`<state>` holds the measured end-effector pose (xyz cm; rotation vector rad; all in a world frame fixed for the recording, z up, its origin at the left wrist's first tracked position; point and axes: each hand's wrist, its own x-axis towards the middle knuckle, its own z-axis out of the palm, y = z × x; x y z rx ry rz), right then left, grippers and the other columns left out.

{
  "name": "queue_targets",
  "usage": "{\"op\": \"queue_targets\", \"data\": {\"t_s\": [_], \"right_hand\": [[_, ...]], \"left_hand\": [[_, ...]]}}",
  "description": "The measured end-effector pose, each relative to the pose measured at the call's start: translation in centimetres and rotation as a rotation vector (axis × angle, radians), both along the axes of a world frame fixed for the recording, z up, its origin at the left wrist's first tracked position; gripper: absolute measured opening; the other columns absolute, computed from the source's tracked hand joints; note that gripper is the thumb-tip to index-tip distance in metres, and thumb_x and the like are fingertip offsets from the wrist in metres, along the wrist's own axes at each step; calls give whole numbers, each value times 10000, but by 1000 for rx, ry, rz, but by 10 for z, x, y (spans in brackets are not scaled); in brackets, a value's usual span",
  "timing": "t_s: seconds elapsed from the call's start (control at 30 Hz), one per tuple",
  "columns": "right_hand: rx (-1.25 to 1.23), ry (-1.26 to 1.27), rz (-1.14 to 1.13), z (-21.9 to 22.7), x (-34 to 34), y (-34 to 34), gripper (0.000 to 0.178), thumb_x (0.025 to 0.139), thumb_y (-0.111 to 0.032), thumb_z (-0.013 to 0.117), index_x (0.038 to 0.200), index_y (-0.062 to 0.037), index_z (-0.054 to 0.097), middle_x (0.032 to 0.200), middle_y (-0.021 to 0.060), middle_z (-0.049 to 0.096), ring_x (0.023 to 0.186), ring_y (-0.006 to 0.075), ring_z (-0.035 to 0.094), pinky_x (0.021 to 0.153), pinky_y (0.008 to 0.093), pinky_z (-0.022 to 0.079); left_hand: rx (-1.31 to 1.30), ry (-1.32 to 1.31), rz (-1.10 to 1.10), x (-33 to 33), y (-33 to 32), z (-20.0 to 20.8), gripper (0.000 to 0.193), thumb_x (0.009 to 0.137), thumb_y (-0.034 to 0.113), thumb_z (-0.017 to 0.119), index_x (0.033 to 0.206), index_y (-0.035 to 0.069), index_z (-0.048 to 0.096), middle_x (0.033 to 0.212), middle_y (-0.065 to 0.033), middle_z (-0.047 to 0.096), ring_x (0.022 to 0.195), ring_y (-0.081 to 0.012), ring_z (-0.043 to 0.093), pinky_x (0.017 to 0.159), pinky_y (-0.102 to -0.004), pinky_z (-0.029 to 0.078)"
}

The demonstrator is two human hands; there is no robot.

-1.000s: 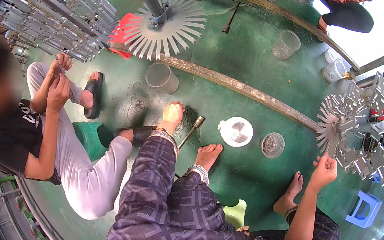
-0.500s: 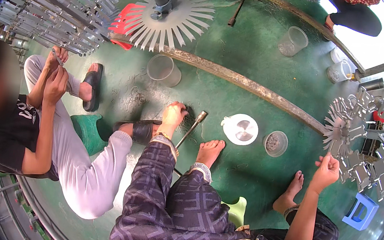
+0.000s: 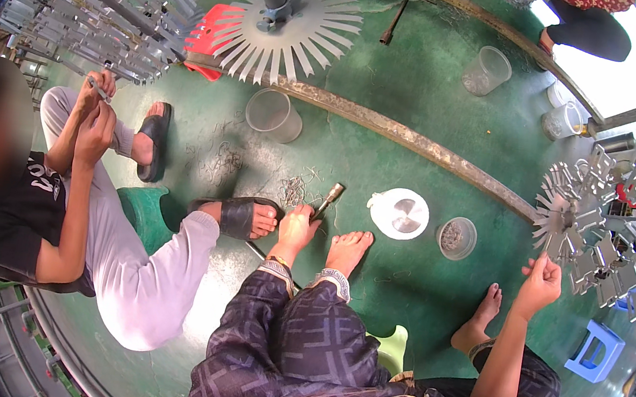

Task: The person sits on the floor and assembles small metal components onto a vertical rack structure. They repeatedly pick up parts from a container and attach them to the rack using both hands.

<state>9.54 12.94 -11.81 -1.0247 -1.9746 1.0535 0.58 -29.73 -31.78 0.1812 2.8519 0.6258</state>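
Over the shaft of a T-handled socket wrench [image 3: 330, 198] on the green floor, my left hand [image 3: 298, 230] is closed. Its fingers partly hide the shaft, and the socket end sticks out beyond them. Close by lies a small pile of bent wire pieces [image 3: 292, 189]. At the right, my right hand [image 3: 541, 286] is raised, thumb and finger pinched at the lower edge of a slotted metal disc [image 3: 556, 210]. Bent metal plates [image 3: 609, 277] hang in rows beside that disc.
A co-worker [image 3: 73, 230] sits at left, hands on a small metal part. A white lid [image 3: 399, 214], a clear tub of small parts [image 3: 456, 238] and an empty-looking clear bucket [image 3: 273, 116] stand on the floor. A rusty beam [image 3: 391, 132] crosses ahead; a blue stool [image 3: 597, 352] is at right.
My left hand has moved back and slightly right, off the wire pile and onto the wrench shaft. The pile now shows. My right hand has stayed in place at the disc.
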Motion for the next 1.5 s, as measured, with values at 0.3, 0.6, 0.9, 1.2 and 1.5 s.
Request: {"op": "queue_targets", "data": {"t_s": [0.3, 0.6, 0.9, 1.2, 1.5], "right_hand": [[-1, 34, 6, -1, 2, 1, 181, 834, -109, 607, 715, 15, 550, 617, 75, 602, 485, 84, 550, 445, 192, 434], [12, 54, 22, -3, 3, 2, 181, 828, -102, 612, 700, 6, 544, 626, 58, 587, 519, 85, 560, 458, 193, 449], [5, 13, 4, -2, 6, -1, 183, 827, -104, 616, 696, 3, 547, 629, 57, 589, 512, 77, 544, 460, 188, 447], [-13, 54, -19, -6, -1, 5, 188, 834, -126, 614, 707, 0, 556, 628, 64, 599, 492, 73, 527, 455, 187, 414], [-5, 35, -28, -8, -3, 4, 181, 836, -137, 617, 726, -4, 563, 629, 62, 602, 480, 71, 516, 445, 183, 383]], "left_hand": [[165, -8, 14, 18, -7, -3, 207, 774, 161, 603, 973, 104, 602, 877, -109, 621, 781, -308, 605, 678, -395, 488], [701, 134, -784, -19, 90, 183, 417, 733, 55, 602, 1138, 151, 578, 848, -81, 608, 750, -227, 592, 656, -304, 476], [585, 393, -26, -28, 34, 101, 122, 732, 30, 632, 850, 52, 653, 733, -96, 618, 617, -211, 594, 568, -294, 475], [-15, 107, -21, 4, -42, 2, 108, 760, 140, 592, 774, 55, 657, 822, -110, 576, 781, -302, 574, 688, -373, 472], [-236, 129, -286, -16, -18, -5, 103, 688, 89, 564, 695, 13, 634, 771, -103, 592, 760, -262, 597, 649, -360, 500]]}}
